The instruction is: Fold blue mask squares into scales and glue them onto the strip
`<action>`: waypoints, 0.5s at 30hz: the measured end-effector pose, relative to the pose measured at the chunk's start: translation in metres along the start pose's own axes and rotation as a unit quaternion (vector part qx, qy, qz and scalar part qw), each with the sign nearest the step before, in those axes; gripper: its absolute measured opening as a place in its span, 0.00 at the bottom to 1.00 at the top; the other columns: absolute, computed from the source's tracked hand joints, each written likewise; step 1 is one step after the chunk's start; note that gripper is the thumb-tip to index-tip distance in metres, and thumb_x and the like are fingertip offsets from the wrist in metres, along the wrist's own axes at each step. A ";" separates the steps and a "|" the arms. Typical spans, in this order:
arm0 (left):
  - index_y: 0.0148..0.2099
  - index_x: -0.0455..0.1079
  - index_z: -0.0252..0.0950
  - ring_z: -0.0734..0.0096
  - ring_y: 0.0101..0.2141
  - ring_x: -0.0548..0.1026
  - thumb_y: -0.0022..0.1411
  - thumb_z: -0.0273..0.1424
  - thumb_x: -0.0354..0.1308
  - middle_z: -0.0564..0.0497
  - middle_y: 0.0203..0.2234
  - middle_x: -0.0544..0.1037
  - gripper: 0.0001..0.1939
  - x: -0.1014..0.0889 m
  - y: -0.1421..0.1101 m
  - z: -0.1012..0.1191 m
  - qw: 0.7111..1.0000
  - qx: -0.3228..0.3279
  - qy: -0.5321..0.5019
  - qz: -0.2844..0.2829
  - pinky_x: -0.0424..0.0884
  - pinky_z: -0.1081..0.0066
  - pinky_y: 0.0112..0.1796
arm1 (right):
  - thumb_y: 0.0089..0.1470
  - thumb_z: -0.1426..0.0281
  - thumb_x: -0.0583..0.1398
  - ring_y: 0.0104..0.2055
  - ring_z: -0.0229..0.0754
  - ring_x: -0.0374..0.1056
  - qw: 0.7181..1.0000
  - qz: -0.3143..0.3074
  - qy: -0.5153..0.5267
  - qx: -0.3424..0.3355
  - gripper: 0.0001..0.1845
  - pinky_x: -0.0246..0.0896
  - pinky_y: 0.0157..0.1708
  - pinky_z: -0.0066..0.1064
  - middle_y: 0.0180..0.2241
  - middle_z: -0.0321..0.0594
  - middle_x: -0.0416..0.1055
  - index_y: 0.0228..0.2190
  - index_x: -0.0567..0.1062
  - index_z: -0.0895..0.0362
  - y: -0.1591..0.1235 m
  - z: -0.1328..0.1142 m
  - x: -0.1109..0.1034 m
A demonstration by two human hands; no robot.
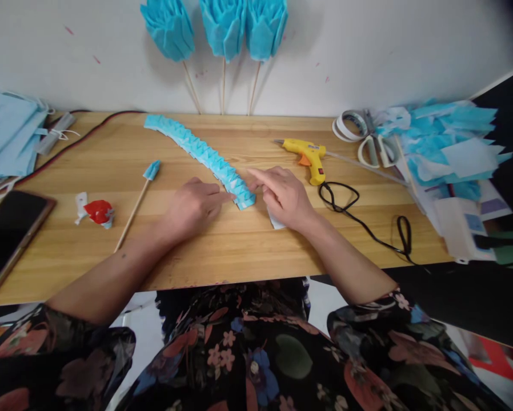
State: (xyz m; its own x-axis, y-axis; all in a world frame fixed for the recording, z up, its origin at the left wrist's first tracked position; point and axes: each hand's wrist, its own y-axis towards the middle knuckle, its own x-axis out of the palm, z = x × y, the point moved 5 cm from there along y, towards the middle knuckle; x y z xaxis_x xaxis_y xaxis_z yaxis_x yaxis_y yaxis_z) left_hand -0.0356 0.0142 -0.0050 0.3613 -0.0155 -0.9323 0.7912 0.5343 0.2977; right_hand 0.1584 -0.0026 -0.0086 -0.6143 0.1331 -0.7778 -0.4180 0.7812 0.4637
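A long strip of overlapping light-blue fabric pieces (200, 149) runs diagonally over the wooden table, its near end between my hands. My left hand (192, 206) rests left of that end, index finger stretched out with its tip at the strip's edge, other fingers curled. On the other side, my right hand (287, 197) points its index finger over the strip's right edge; whether it touches is unclear. Under the right palm, a pale scrap (276, 222) is mostly hidden. To the left lies a thin stick (132, 214) with a small blue fabric bud (152, 170) on its tip.
A yellow glue gun (310, 155) and cord lie right, near tape (351, 125), scissors (374, 148) and piled blue fabric pieces (449, 142). At left are face masks (10, 134), a phone (14, 237) and a red wrapper (99, 212). Blue fabric flowers (223, 28) stand against the wall.
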 end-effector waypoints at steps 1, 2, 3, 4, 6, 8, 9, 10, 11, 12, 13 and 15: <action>0.50 0.78 0.37 0.67 0.29 0.74 0.67 0.23 0.47 0.49 0.27 0.77 0.19 -0.003 -0.001 0.000 1.000 -0.003 -0.009 0.020 0.66 0.66 0.35 | 0.60 0.80 0.50 0.46 0.46 0.71 1.000 0.010 0.004 -0.005 0.31 0.64 0.50 0.42 0.41 0.38 0.80 0.62 0.68 0.53 0.000 0.000 -0.001; 0.50 0.78 0.37 0.67 0.30 0.75 0.68 0.23 0.47 0.48 0.28 0.78 0.19 -0.006 -0.001 -0.001 0.999 -0.008 -0.015 0.042 0.66 0.65 0.35 | 0.60 0.80 0.50 0.45 0.46 0.71 1.000 0.016 0.006 -0.010 0.31 0.64 0.49 0.42 0.40 0.37 0.80 0.62 0.68 0.52 -0.001 0.000 -0.001; 0.50 0.78 0.37 0.67 0.30 0.75 0.68 0.23 0.47 0.48 0.28 0.78 0.19 -0.008 -0.001 -0.001 0.998 -0.012 -0.021 0.057 0.66 0.65 0.35 | 0.60 0.79 0.50 0.45 0.46 0.71 1.000 0.017 0.006 -0.013 0.31 0.64 0.49 0.43 0.40 0.37 0.80 0.62 0.68 0.52 -0.001 -0.001 -0.001; 0.50 0.78 0.37 0.67 0.30 0.75 0.68 0.23 0.47 0.48 0.29 0.79 0.18 -0.009 -0.001 -0.001 0.997 -0.014 -0.027 0.065 0.66 0.65 0.35 | 0.60 0.79 0.50 0.45 0.46 0.71 1.000 0.016 0.007 -0.014 0.31 0.64 0.48 0.43 0.40 0.37 0.81 0.62 0.68 0.52 0.000 -0.001 -0.001; 0.50 0.78 0.38 0.67 0.30 0.75 0.68 0.23 0.48 0.49 0.29 0.79 0.18 -0.009 -0.001 0.001 0.997 -0.011 -0.036 0.060 0.66 0.65 0.35 | 0.60 0.79 0.50 0.45 0.47 0.71 1.000 0.011 0.014 -0.014 0.30 0.64 0.48 0.44 0.40 0.38 0.81 0.61 0.69 0.52 0.000 -0.003 0.000; 0.50 0.78 0.39 0.67 0.29 0.74 0.68 0.23 0.48 0.49 0.27 0.77 0.19 -0.008 0.000 0.003 0.998 -0.007 -0.041 0.044 0.65 0.65 0.35 | 0.60 0.79 0.49 0.46 0.47 0.72 0.999 0.002 0.029 -0.015 0.31 0.64 0.49 0.45 0.41 0.38 0.81 0.62 0.68 0.51 0.000 -0.004 0.002; 0.50 0.78 0.39 0.66 0.29 0.74 0.68 0.23 0.47 0.50 0.26 0.76 0.19 -0.008 0.000 0.004 0.998 -0.006 -0.042 0.039 0.65 0.65 0.34 | 0.61 0.79 0.49 0.47 0.47 0.72 0.999 -0.005 0.036 -0.016 0.31 0.64 0.50 0.45 0.41 0.38 0.81 0.63 0.67 0.51 0.000 -0.005 0.003; 0.50 0.78 0.38 0.66 0.29 0.74 0.68 0.23 0.47 0.50 0.26 0.76 0.19 -0.008 0.001 0.005 0.998 -0.005 -0.043 0.036 0.64 0.65 0.34 | 0.61 0.79 0.49 0.47 0.47 0.72 0.999 -0.013 0.041 -0.018 0.31 0.64 0.50 0.45 0.42 0.38 0.81 0.63 0.67 0.50 0.001 -0.006 0.004; 0.50 0.78 0.38 0.66 0.29 0.73 0.68 0.22 0.47 0.50 0.25 0.75 0.19 -0.008 0.002 0.006 0.998 -0.004 -0.045 0.033 0.64 0.64 0.34 | 0.62 0.78 0.49 0.47 0.47 0.72 0.999 -0.021 0.044 -0.019 0.31 0.64 0.51 0.45 0.42 0.38 0.81 0.63 0.66 0.50 0.001 -0.006 0.005; 0.50 0.78 0.37 0.66 0.28 0.73 0.68 0.22 0.46 0.50 0.26 0.75 0.20 -0.007 0.003 0.008 0.998 -0.003 -0.047 0.028 0.63 0.64 0.34 | 0.62 0.78 0.49 0.48 0.47 0.72 0.998 -0.029 0.045 -0.021 0.30 0.64 0.51 0.46 0.43 0.38 0.81 0.63 0.66 0.50 0.001 -0.007 0.006; 0.50 0.77 0.37 0.66 0.28 0.73 0.68 0.22 0.46 0.50 0.26 0.75 0.20 -0.007 0.003 0.009 0.998 -0.003 -0.050 0.023 0.63 0.64 0.34 | 0.63 0.78 0.49 0.48 0.47 0.72 0.998 -0.037 0.043 -0.022 0.30 0.64 0.51 0.46 0.43 0.39 0.81 0.63 0.66 0.50 0.001 -0.007 0.006; 0.51 0.77 0.37 0.66 0.29 0.73 0.67 0.21 0.46 0.50 0.27 0.76 0.20 -0.005 0.005 0.009 0.999 -0.008 -0.053 0.008 0.63 0.63 0.35 | 0.63 0.77 0.49 0.50 0.47 0.71 0.998 -0.052 0.035 -0.025 0.29 0.63 0.51 0.45 0.45 0.39 0.81 0.63 0.66 0.50 0.001 -0.008 0.008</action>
State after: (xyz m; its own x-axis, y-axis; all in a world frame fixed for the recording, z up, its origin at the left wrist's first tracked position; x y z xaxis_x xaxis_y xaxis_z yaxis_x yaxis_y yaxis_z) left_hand -0.0291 0.0089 0.0033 0.4240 -0.0951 -0.9006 0.7773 0.5486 0.3081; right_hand 0.1477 -0.0056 -0.0112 -0.6110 0.0086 -0.7916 -0.5130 0.7573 0.4042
